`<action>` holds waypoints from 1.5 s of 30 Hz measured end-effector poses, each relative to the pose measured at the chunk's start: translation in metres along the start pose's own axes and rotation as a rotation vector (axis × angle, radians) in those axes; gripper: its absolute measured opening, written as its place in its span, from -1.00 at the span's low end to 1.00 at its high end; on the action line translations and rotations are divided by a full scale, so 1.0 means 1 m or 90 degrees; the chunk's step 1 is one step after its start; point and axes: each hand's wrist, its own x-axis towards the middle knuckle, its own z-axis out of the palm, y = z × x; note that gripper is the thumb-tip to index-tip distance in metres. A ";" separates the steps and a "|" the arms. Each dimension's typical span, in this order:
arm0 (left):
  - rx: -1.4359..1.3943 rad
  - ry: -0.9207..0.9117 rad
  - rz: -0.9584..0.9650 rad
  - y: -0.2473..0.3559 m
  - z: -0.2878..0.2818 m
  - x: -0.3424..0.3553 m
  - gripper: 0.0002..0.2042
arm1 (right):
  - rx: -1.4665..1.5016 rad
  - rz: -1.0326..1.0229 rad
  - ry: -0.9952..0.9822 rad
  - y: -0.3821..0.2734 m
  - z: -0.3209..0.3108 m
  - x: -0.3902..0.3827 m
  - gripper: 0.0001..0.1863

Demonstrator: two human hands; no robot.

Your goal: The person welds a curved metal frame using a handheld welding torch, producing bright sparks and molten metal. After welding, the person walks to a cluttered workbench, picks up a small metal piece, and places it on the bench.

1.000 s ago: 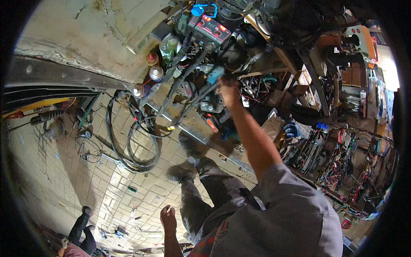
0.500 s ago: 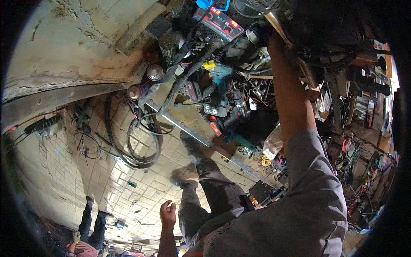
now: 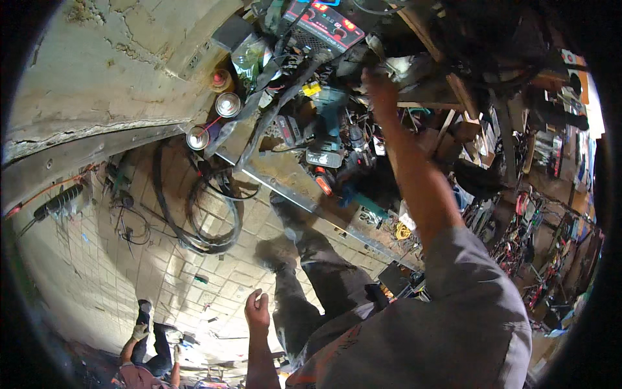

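Note:
My right hand (image 3: 381,94) reaches into the cluttered bench, just below the boxy device with red displays (image 3: 324,26). It is blurred, and what its fingertips touch is unclear. Beside it are a yellow object (image 3: 311,89), teal power tools (image 3: 330,102), a grey battery pack (image 3: 324,158) and an orange-and-black tool (image 3: 324,185). My left hand (image 3: 258,310) hangs by my leg with curled fingers; I cannot make out anything inside them.
Spray cans (image 3: 228,104) stand at the bench's left end. A metal edge (image 3: 291,198) runs along its front. Hose coils (image 3: 230,220) lie on the paved floor (image 3: 175,285). A gloved co-worker (image 3: 139,373) is at the lower left. Tangled tools (image 3: 531,259) fill the right side.
My right hand first moved up into the dark clutter, then came back down and left. The co-worker's arms and legs shifted. My left hand stays low.

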 end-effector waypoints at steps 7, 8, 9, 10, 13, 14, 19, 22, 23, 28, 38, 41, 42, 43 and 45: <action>-0.003 -0.058 -0.032 -0.031 0.000 0.004 -0.68 | -0.145 0.361 -0.151 0.022 0.112 -0.111 -0.11; 0.026 -0.058 -0.047 -0.042 -0.003 0.007 -0.67 | -0.081 0.346 -0.162 0.036 0.110 -0.108 -0.14; 0.018 -0.076 -0.056 -0.054 -0.005 0.011 -0.67 | -0.019 0.329 -0.170 0.053 0.106 -0.103 -0.17; 0.036 -0.084 -0.013 -0.071 -0.010 0.016 -0.68 | 0.045 0.308 -0.181 0.064 0.105 -0.101 -0.20; 0.001 -0.076 -0.011 -0.047 -0.017 0.002 -0.75 | 0.030 0.300 -0.179 0.045 0.082 -0.134 -0.39; 0.010 -0.054 -0.027 -0.047 -0.021 0.001 -0.76 | 0.101 0.311 -0.190 0.045 0.072 -0.148 -0.41; 0.021 -0.038 -0.048 -0.021 -0.022 0.008 -0.78 | 0.465 0.402 0.034 0.027 0.003 -0.235 -0.57; 0.040 -0.099 0.036 -0.006 -0.021 0.009 -0.75 | 0.333 0.505 0.150 0.052 -0.028 -0.243 -0.59; 0.086 -0.104 0.055 0.001 -0.019 0.009 -0.73 | 0.258 0.493 0.203 0.066 -0.034 -0.230 -0.58; 0.180 -0.152 0.054 -0.008 -0.035 0.048 -0.74 | 0.171 0.290 0.433 0.127 -0.080 -0.134 -0.63; 0.178 -0.160 0.134 0.007 0.004 0.048 -0.74 | -0.252 0.000 0.085 0.149 -0.103 -0.053 -0.88; 0.108 -0.180 0.069 0.004 0.011 0.043 -0.67 | 0.248 0.210 -0.318 0.086 -0.002 -0.131 -0.84; 0.156 -0.157 0.115 -0.018 0.004 0.051 -0.67 | 0.628 0.556 -0.289 0.044 0.028 -0.156 -0.76; 0.147 -0.169 0.087 -0.014 0.007 0.046 -0.67 | 0.676 0.602 -0.288 0.050 0.066 -0.164 -0.72; 0.176 -0.168 0.151 -0.025 -0.001 0.044 -0.68 | 0.674 0.705 -0.245 0.042 0.136 -0.161 -0.60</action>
